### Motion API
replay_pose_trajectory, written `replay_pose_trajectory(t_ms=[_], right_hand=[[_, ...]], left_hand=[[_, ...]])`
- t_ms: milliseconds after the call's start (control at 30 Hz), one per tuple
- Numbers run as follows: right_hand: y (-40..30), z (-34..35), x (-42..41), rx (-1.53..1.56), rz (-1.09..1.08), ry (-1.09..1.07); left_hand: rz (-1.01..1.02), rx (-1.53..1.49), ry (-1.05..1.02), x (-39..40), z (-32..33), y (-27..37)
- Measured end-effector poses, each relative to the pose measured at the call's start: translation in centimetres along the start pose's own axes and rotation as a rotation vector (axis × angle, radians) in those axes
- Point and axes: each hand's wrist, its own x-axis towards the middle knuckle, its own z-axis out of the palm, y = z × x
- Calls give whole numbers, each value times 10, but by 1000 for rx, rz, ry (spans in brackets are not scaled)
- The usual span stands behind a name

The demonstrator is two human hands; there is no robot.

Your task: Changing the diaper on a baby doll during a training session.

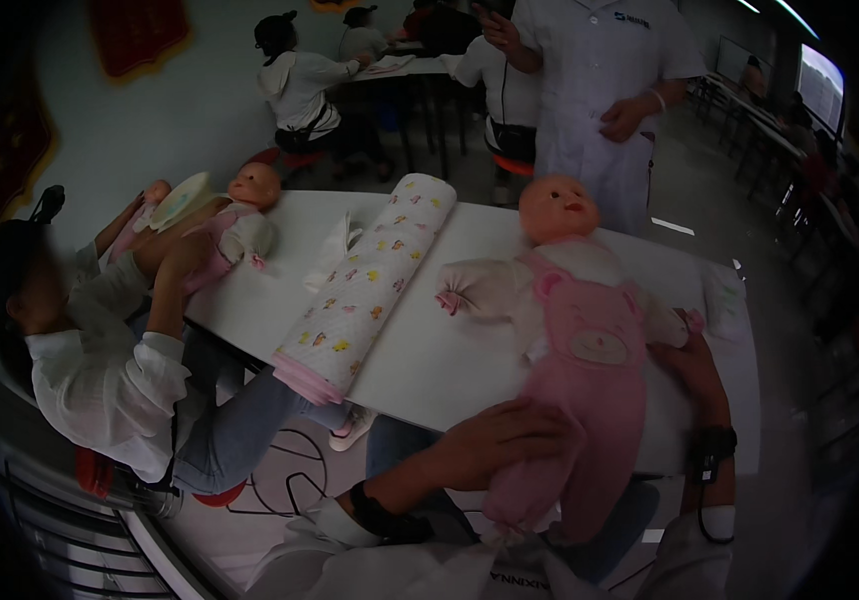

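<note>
A baby doll (587, 315) in pink bear-faced overalls and a cream long-sleeved top lies face up on the white table (444, 367). Its head points away from me, and its legs reach past the near edge towards my lap. My left hand (508, 439) is laid over the thigh of one pink trouser leg, fingers curved on the cloth and thumb hidden. At the doll's other side, my right hand (688, 367) touches its waist below the sleeve; part of its fingers is hidden by the doll.
A folded quilted pad (369, 289) with animal prints lies left of the doll, beside a white cloth (336, 247). A packet (724, 304) rests near the right edge. A seated person (111, 375) handles another doll (238, 225). Someone in white uniform (598, 97) stands behind the table.
</note>
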Motion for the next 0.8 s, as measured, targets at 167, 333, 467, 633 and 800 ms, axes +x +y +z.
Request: replay_pose_trajectory(t_ms=[167, 333, 467, 633, 800], right_hand=[[-14, 8, -2, -6, 31, 9], [6, -8, 7, 127, -31, 46], [5, -14, 11, 210, 31, 8], [3, -15, 10, 419, 102, 76], [9, -32, 30, 195, 120, -39]], left_hand=[[-3, 75, 2, 2, -1, 1], [-59, 187, -69, -4, -4, 5], [-60, 229, 22, -13, 2, 11], [27, 153, 103, -31, 9, -7], [21, 24, 157, -31, 16, -18]])
